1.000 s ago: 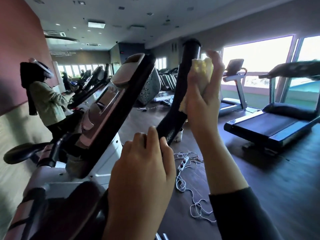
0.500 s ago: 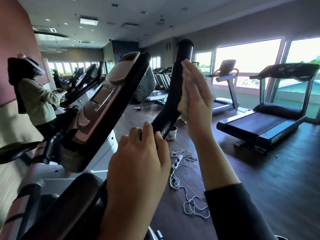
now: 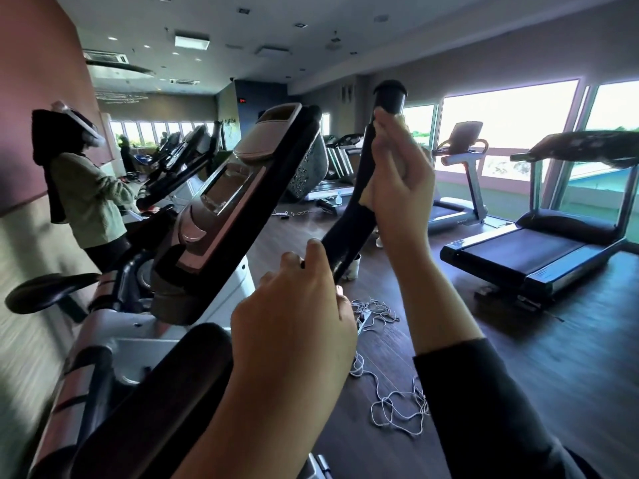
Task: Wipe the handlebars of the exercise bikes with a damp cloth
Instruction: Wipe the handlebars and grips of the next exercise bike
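Nearest the camera, the left hand (image 3: pixel 294 319) curls its fingers round the lower stretch of the black padded handlebar (image 3: pixel 352 233) of the exercise bike, gripping it firmly, knuckles toward the viewer. A second black padded bar (image 3: pixel 155 402) of the same bike runs down to the lower left edge. Just above the left hand, the handlebar rises at a slant to a rounded black end cap. The right hand (image 3: pixel 403 188), in a dark long sleeve (image 3: pixel 491 409), wraps round the upper part of that bar just under the cap, fingers closed over a pale yellowish cloth (image 3: pixel 368 197) that lies pressed between palm and bar; only a corner of the cloth shows below the hand and a fold near the fingertips.

To the left of the handlebar stands the bike's tilted console with a grey screen panel and black frame (image 3: pixel 238 198), on a white and silver body (image 3: pixel 145 326). On the dark wooden floor (image 3: pixel 570 357) beneath the hands lies a tangle of white cord with a power strip (image 3: pixel 383 385).

Farther off on the right stand a black treadmill (image 3: pixel 532 257) and a second silver treadmill (image 3: pixel 460 188) by the bright windows. At the left, a person in a pale green top and dark head covering (image 3: pixel 86 195) stands by a row of further bikes.
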Demonstrator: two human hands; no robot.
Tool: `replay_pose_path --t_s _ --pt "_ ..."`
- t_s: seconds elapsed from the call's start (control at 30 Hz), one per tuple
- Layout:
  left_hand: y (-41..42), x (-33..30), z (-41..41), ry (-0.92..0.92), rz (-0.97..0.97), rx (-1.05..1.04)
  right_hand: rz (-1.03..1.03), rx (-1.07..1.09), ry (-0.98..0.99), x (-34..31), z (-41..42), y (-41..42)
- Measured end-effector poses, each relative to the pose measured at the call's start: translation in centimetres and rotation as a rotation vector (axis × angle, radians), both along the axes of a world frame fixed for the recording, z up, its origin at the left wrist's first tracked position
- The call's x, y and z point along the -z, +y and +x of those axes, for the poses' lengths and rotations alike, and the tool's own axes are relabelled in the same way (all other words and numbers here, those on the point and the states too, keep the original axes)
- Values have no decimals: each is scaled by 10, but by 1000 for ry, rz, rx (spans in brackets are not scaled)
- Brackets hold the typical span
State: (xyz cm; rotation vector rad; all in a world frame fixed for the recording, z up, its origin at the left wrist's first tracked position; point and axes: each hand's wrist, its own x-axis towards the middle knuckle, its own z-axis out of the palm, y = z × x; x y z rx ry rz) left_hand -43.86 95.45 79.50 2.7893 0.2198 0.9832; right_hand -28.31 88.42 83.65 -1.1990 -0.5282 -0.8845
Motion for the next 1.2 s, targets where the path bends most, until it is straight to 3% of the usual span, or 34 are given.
replay_pose_path --t_s 0.23,0.43,0.83,1.03,1.2 --pt "13 0 -10 23 -18 17 31 -51 25 38 -14 12" --pt "16 4 -11 -12 2 44 -48 -24 36 9 -15 0" --pt "17 9 -6 -34 18 71 -18 23 25 26 -17 6" --pt "17 8 -5 -21 17 58 -27 44 -5 4 -9 1" --pt "18 10 -5 -29 36 66 -52 16 42 29 -19 8"
